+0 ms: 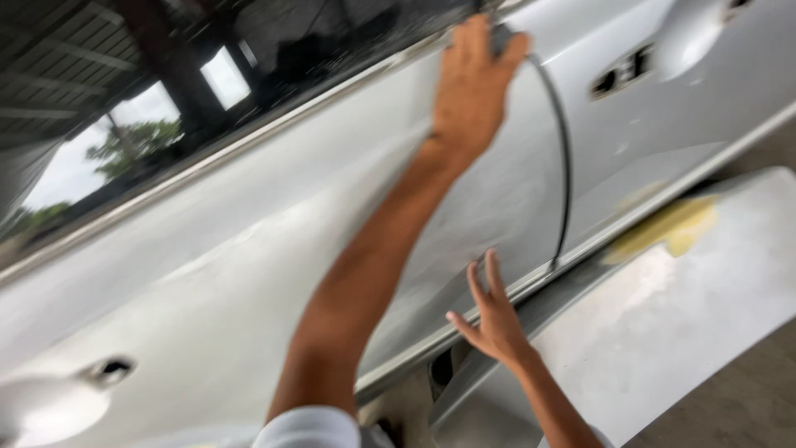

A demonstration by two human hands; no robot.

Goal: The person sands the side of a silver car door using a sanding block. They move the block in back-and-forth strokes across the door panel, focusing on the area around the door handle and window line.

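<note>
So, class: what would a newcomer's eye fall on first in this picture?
The left hand pressed high on the silver car door, near the window edge. Lower down, the right hand is spread open by the door's bottom edge, beside a loose grey panel with a yellow patch.

1. A silver car door [207, 274] fills most of the tilted, slightly blurred view.
2. The left hand [473, 87] reaches up, fingers curled over the door's top edge by the dark window [166, 91].
3. The right hand [493, 315] rests open and flat against the door's lower edge.
4. A door handle [50, 406] shows at lower left.
5. A grey panel [688, 323] with a yellow patch [667, 228] lies below the car.
</note>
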